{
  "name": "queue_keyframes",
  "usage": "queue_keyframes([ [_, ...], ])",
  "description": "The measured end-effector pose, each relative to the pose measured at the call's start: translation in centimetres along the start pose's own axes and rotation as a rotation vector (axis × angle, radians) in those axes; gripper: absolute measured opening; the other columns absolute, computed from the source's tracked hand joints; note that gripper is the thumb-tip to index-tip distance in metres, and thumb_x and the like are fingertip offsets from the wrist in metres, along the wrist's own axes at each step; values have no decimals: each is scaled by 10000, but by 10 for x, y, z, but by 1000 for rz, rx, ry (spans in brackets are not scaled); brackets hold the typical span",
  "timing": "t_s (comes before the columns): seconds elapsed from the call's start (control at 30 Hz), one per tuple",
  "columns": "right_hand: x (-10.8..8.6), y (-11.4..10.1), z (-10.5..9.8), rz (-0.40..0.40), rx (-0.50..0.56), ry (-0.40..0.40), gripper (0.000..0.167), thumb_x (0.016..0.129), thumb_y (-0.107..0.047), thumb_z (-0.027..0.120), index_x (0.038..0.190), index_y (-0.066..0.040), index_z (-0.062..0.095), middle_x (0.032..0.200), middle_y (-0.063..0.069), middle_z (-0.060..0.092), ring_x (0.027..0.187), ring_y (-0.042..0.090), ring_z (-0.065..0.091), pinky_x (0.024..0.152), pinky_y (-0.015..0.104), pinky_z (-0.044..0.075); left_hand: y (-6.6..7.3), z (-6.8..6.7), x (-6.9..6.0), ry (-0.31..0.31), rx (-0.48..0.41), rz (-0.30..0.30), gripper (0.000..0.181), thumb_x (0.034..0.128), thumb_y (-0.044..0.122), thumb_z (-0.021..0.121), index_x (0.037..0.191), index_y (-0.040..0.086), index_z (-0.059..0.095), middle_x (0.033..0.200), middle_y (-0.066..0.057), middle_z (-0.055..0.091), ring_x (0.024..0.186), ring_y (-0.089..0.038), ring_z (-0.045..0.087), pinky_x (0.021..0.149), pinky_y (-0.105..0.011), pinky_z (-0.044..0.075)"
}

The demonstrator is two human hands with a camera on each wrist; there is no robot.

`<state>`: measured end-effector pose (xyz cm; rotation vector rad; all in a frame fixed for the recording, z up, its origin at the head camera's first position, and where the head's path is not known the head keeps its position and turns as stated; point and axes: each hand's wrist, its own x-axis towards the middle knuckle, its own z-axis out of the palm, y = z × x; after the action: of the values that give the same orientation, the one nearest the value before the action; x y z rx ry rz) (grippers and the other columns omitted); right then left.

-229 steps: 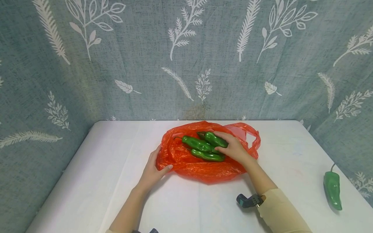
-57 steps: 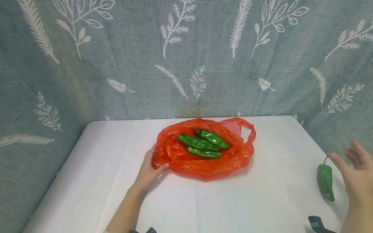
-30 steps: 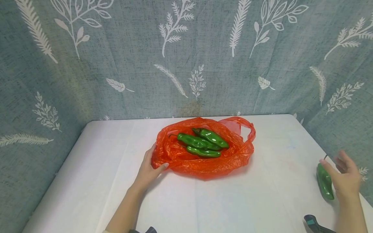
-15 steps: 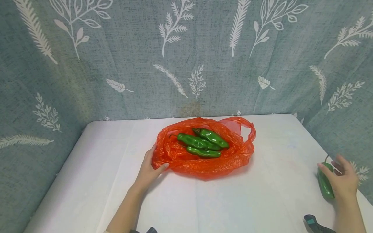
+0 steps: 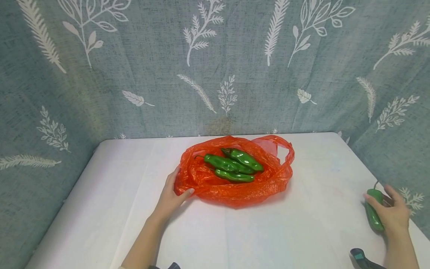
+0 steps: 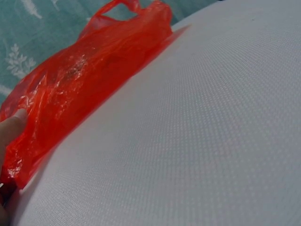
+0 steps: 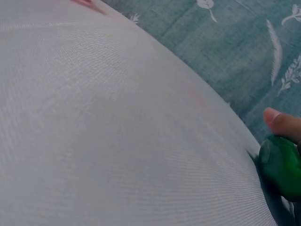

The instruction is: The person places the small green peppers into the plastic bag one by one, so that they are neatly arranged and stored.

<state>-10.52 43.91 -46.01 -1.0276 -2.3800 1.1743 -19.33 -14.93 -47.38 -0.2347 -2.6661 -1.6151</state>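
Note:
In the head view, an open red plastic bag point(image 5: 231, 196) lies at the far middle of the white table, holding several green peppers point(image 5: 246, 158). My left hand point(image 5: 169, 196) grips the bag's left side, thumb on its front; in the left wrist view the thumb point(image 6: 14, 125) presses the red film. Far to the right, a lone green pepper point(image 5: 374, 216) lies near the table's edge, stem pointing away. Around its upper part is my right hand point(image 5: 394, 215), thumb on the near side and fingers on the other. The right wrist view shows only part of this pepper point(image 7: 281, 167).
The white table point(image 5: 285, 231) stretches between the bag and the lone pepper. A teal leaf-patterned cloth point(image 5: 255, 101) hangs behind the table and along both sides. A dark wrist camera point(image 5: 362, 257) juts out beside my right forearm.
My right hand has left the peppers in the bag, moved far right and come down around the lone pepper, its thumb closing onto it. The left hand has stayed at the bag.

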Motion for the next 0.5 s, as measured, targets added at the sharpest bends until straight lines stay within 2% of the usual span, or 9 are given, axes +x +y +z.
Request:
queue_keyframes([
  [0.2, -2, 4, 0, -7, -11, -30, 905, 861, -410, 654, 1514, -101, 109, 1570, 173, 75, 1420, 417, 117, 1118, 561, 183, 0, 0, 0, -5, 11, -2, 908, 803, 372, 730, 1510, 232, 177, 1500, -65, 287, 1387, -289, 289, 1084, -545, 305],
  [0.37, 0, 4, -1, -21, -70, -70, 951, 849, -433, 657, 1513, -80, 75, 1553, 237, 27, 1408, 472, 38, 1087, 651, 120, 1, 0, 0, -7, 13, -5, 915, 801, 372, 731, 1511, 226, 172, 1501, -65, 285, 1388, -287, 288, 1081, -541, 311],
  [0.5, 2, 4, -1, -21, -122, -96, 970, 843, -451, 660, 1513, -84, 62, 1545, 259, 9, 1398, 496, 29, 1069, 678, 120, 1, -1, -1, -8, 16, -13, 913, 803, 360, 733, 1511, 222, 172, 1499, -67, 286, 1388, -289, 286, 1084, -542, 307],
])
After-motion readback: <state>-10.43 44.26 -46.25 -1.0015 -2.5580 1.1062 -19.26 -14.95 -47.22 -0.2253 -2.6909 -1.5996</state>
